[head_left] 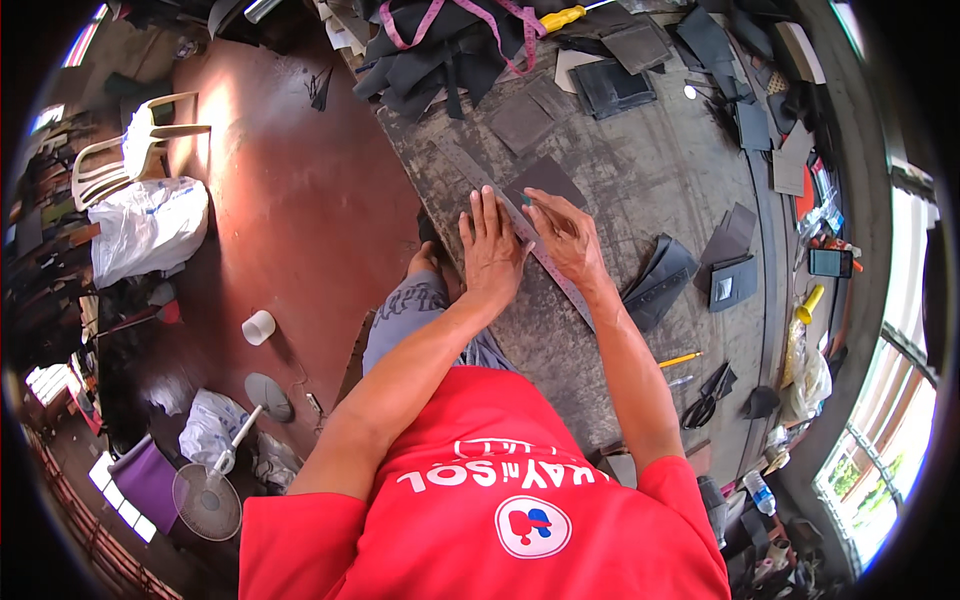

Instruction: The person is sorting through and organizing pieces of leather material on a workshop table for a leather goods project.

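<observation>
My left hand (492, 250) lies flat with its fingers stretched out, pressing on a long metal ruler (565, 281). The ruler runs diagonally across the worn grey table, from far left to near right. Beyond it, along its edge, is a dark flat piece of sheet material (550, 180), perhaps leather. My right hand (568, 238) is closed in a pinch just right of the left hand, over the ruler's edge. A small green bit shows at its fingertips; the rest of what it holds is hidden.
Brown and black cut pieces (525, 120) lie farther off, with a pink measuring tape (430, 22) and a yellow-handled screwdriver (563, 18). To the right are folded black pieces (660, 285), a yellow pencil (680, 359), black scissors (710, 395) and a phone (830, 263).
</observation>
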Demonstrator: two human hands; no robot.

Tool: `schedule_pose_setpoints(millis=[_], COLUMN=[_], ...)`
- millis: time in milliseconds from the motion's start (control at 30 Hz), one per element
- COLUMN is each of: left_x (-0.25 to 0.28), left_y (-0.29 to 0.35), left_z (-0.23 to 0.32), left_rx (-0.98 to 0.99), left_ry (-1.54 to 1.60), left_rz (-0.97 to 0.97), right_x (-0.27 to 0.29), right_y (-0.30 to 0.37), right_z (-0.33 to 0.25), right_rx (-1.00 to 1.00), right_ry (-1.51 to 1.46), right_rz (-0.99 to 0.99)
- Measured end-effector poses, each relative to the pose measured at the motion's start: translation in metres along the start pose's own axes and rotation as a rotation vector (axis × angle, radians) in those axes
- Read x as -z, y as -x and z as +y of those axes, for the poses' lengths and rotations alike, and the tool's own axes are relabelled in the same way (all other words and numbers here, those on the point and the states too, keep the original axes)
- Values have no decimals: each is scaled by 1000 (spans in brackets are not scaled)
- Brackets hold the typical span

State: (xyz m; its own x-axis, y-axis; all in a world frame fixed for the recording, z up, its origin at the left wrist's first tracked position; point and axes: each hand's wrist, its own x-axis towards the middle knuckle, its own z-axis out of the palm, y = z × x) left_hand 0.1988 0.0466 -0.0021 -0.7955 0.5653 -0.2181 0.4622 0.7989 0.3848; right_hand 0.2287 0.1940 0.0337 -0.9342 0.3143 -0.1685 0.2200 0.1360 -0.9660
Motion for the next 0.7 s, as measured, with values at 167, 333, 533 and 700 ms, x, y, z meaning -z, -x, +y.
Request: schedule_pose_setpoints(millis=[167, 333, 533, 700], left_x=[-2, -1, 2, 0], left_y=[3, 3, 1, 1], left_z=[0, 0, -3, -2], left_rx=[-3, -4, -26, -24], left_ry=[17, 18, 26, 44], left_rz=[9, 55, 51, 43], right_x=[-5, -6, -10, -16], right_y=[-11, -15, -15, -14], right_z=[0, 4, 4, 3], right_rx=[96, 228, 286, 328], right_ry=[203, 298, 361, 399], right_rz=[-37, -39, -19, 18])
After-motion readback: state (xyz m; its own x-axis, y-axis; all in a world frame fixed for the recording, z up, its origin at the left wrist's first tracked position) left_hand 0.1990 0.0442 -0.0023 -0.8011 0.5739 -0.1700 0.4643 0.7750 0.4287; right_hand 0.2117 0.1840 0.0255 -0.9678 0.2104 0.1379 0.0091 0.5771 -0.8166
